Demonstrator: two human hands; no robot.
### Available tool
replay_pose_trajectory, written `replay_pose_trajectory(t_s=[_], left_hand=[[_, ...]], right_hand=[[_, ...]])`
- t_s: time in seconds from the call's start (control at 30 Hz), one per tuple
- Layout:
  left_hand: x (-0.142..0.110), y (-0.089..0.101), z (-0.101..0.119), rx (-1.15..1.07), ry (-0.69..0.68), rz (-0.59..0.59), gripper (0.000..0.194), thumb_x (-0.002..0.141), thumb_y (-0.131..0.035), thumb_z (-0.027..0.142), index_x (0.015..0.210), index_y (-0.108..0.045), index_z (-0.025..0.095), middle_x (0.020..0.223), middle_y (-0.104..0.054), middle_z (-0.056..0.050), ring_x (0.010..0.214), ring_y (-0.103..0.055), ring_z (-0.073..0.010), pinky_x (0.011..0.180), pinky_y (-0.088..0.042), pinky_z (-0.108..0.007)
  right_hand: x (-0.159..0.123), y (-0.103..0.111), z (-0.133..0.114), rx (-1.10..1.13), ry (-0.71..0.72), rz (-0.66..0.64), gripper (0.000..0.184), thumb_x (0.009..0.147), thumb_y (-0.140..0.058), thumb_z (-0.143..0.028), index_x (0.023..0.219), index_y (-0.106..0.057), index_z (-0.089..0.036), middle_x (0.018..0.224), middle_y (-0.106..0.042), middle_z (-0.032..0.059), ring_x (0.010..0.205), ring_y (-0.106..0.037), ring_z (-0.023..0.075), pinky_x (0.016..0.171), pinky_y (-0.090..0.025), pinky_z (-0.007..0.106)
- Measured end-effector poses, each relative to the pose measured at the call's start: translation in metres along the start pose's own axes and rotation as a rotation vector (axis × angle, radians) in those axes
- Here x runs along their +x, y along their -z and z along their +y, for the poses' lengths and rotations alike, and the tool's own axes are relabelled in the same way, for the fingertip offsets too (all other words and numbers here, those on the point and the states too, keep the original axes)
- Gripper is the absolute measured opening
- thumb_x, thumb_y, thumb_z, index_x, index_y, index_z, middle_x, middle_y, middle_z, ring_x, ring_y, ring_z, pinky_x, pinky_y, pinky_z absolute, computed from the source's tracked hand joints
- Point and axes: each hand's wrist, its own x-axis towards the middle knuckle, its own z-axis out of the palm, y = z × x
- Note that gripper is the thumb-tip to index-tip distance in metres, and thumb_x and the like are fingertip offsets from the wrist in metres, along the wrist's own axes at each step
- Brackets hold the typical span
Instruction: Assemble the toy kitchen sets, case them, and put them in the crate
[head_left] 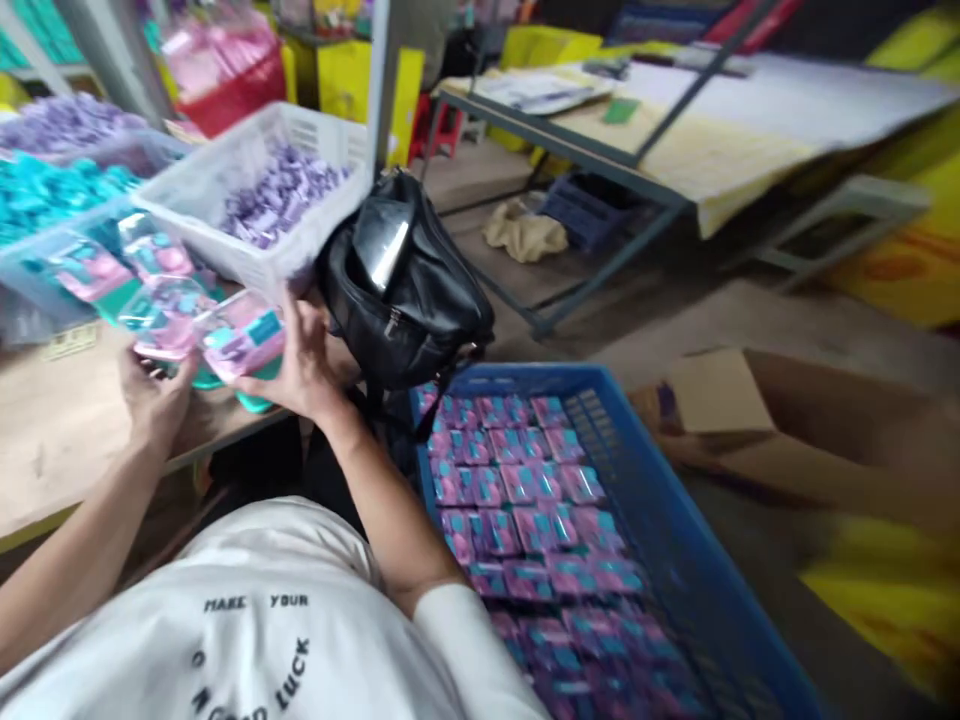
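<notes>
My right hand [304, 365] grips a small clear-lidded plastic case [244, 335] with pink, teal and purple pieces inside, thumb at its near edge and fingers at its far right side. My left hand [159, 385] is closed on a similar clear-lidded case [166, 318] just to the left, holding its near edge. Both cases are close together over the front of the wooden table [52, 430]. Behind them lie more such cases [90, 268], with green parts beneath. The picture is somewhat blurred.
A white crate [202, 240] of purple pieces and a bin of teal pieces [60, 195] stand behind. A black bag [420, 290] hangs right of my hand. Below it, a blue crate [675, 520] holds rows of packed cases. An open cardboard box [720, 395] lies farther right.
</notes>
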Motion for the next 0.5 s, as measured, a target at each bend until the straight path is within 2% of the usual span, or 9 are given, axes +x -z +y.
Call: replay_pose_trajectory(t_s=[0.07, 0.17, 0.27, 0.33, 0.4, 0.43, 0.5], left_hand=[[-0.003, 0.004, -0.005, -0.049, 0.005, -0.041, 0.066, 0.077, -0.084, 0.022, 0.133, -0.051, 0.009, 0.118, -0.065, -0.008, 0.096, -0.064, -0.0142, 0.089, -0.054, -0.030], [-0.015, 0.002, -0.008, -0.066, -0.017, -0.076, 0.068, 0.076, -0.084, 0.030, 0.132, -0.050, 0.012, 0.116, -0.064, -0.007, 0.094, -0.063, -0.0149, 0.088, -0.053, -0.031], [-0.026, 0.002, -0.012, -0.125, -0.046, -0.159, 0.073, 0.072, -0.085, 0.036, 0.131, -0.048, 0.015, 0.112, -0.063, -0.006, 0.095, -0.065, -0.0169, 0.089, -0.055, -0.034], [-0.029, 0.005, -0.016, -0.172, -0.045, -0.215, 0.075, 0.067, -0.086, 0.041, 0.127, -0.049, 0.017, 0.110, -0.063, -0.005, 0.096, -0.066, -0.0189, 0.089, -0.056, -0.036], [-0.030, 0.007, -0.021, -0.206, -0.042, -0.253, 0.076, 0.063, -0.087, 0.046, 0.123, -0.050, 0.020, 0.109, -0.063, -0.004, 0.097, -0.067, -0.0210, 0.089, -0.058, -0.037], [-0.030, 0.008, -0.023, -0.219, -0.050, -0.262, 0.075, 0.062, -0.087, 0.048, 0.122, -0.050, 0.021, 0.109, -0.063, -0.004, 0.098, -0.068, -0.0219, 0.090, -0.058, -0.039], [-0.031, 0.007, -0.026, -0.241, -0.094, -0.264, 0.073, 0.063, -0.086, 0.050, 0.122, -0.050, 0.023, 0.110, -0.064, -0.004, 0.100, -0.069, -0.0235, 0.097, -0.057, -0.043]], right_hand=[[-0.001, 0.000, -0.001, -0.005, 0.019, 0.074, 0.121, 0.073, -0.087, -0.052, 0.161, -0.015, -0.008, 0.154, -0.035, 0.0265, 0.147, -0.034, 0.0384, 0.122, -0.037, 0.054], [-0.020, -0.014, -0.012, -0.034, -0.048, 0.203, 0.119, 0.076, -0.081, -0.055, 0.161, -0.012, -0.010, 0.154, -0.032, 0.0280, 0.146, -0.033, 0.0418, 0.120, -0.036, 0.062], [-0.030, -0.027, -0.006, -0.045, -0.090, 0.234, 0.104, 0.083, -0.076, -0.047, 0.160, -0.017, -0.009, 0.153, -0.032, 0.0295, 0.146, -0.033, 0.0415, 0.118, -0.039, 0.062], [-0.029, -0.020, 0.010, -0.019, -0.036, 0.166, 0.087, 0.088, -0.068, -0.030, 0.159, -0.021, -0.011, 0.152, -0.036, 0.0268, 0.146, -0.036, 0.0361, 0.120, -0.040, 0.056], [-0.025, -0.005, 0.025, 0.004, 0.005, 0.120, 0.078, 0.090, -0.060, -0.019, 0.159, -0.025, -0.013, 0.149, -0.042, 0.0233, 0.145, -0.040, 0.0312, 0.121, -0.040, 0.051], [-0.023, 0.002, 0.029, 0.009, -0.003, 0.128, 0.077, 0.090, -0.059, -0.019, 0.159, -0.024, -0.014, 0.148, -0.043, 0.0226, 0.143, -0.042, 0.0306, 0.121, -0.041, 0.051], [-0.021, 0.008, 0.028, 0.009, -0.075, 0.197, 0.085, 0.091, -0.063, -0.030, 0.161, -0.018, -0.014, 0.147, -0.043, 0.0237, 0.142, -0.044, 0.0330, 0.118, -0.043, 0.053]])
